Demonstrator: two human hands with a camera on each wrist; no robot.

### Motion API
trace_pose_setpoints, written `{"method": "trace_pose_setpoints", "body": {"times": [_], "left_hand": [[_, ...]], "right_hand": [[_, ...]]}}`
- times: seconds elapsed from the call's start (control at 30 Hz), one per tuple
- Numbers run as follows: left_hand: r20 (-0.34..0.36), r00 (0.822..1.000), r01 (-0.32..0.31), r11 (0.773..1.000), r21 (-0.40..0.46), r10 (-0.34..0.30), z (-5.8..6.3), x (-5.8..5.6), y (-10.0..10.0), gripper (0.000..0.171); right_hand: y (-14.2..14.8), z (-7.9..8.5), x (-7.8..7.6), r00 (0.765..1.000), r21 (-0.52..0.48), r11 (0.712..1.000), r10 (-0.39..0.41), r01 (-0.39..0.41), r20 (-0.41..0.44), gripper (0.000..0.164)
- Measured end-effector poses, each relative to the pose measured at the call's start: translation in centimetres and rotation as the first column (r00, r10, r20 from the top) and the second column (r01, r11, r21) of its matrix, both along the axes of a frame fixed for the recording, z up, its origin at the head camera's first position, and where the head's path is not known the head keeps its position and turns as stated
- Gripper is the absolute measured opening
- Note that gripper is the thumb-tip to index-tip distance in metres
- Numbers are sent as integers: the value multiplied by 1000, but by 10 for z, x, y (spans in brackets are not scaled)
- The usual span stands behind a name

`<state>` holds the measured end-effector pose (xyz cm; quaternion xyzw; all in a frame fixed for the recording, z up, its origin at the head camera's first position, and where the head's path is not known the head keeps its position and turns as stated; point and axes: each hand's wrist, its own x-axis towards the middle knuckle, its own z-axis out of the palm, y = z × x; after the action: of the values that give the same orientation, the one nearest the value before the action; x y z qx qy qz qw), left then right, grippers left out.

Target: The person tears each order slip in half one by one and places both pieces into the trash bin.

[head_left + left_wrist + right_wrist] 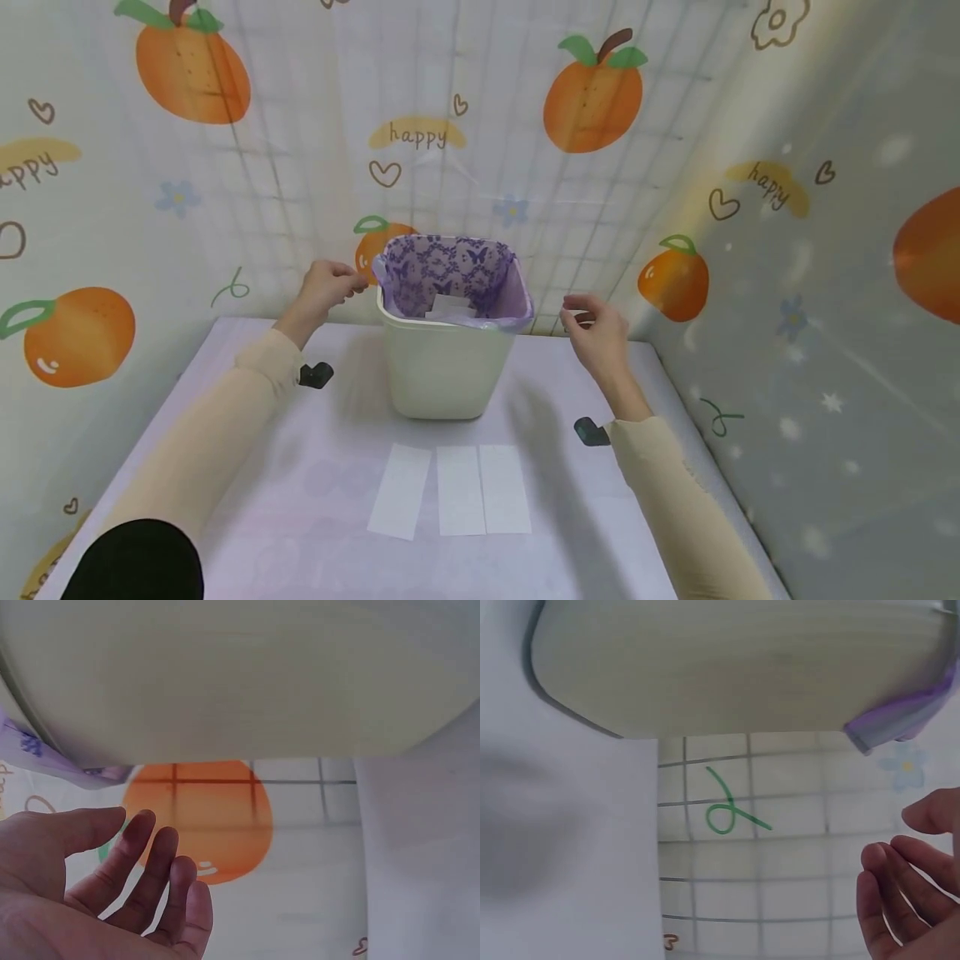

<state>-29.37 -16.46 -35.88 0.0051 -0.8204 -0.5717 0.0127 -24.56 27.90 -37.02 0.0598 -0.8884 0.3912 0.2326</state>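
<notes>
Neither hand holds anything, as far as I can tell: the left hand [322, 287] sits relaxed beside the rim of the pale bin [450, 367], fingers lightly bent, apart from the purple bag [450, 271] that lines it. The bin stands upright towards the back of the table [292, 525], the bag folded over its rim and some white paper [452, 307] lying inside. In front of it three cards lie flat: the left card [400, 492] slanted and a little apart, the middle card [461, 490] and right card [506, 490] close side by side. On the far side the right hand [600, 329] hangs loosely curled round nothing, a bit farther from the bin.

The work in hand seems to be with the bag at the rim. I would pinch its left edge first, where it bunches outward, then the right, and draw both evenly, so that the thin film doesn't tear and the bin doesn't tip.

As for what escapes me: a round black patch [133, 562] covers part of the left sleeve [210, 433], the bin's floor is out of sight, I can't count the papers within, and the right sleeve [686, 508] is cut off below
</notes>
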Motion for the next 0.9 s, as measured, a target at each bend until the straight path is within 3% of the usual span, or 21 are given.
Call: {"method": "trace_pose_setpoints", "body": {"times": [0.37,0.63,0.9], "left_hand": [[50,999,19,1000,-21,-18,-22,1,-2,28],[60,998,34,999,-29,-32,-37,4,0,28],[77,996,57,997,-52,-53,-60,7,-1,29]], "right_hand": [[2,-34,6,1000,1,1000,20,-20,-10,22],[2,-55,9,1000,-13,1000,12,-11,27,23],[-1,-74,13,996,-14,1000,18,-17,87,23]]}}
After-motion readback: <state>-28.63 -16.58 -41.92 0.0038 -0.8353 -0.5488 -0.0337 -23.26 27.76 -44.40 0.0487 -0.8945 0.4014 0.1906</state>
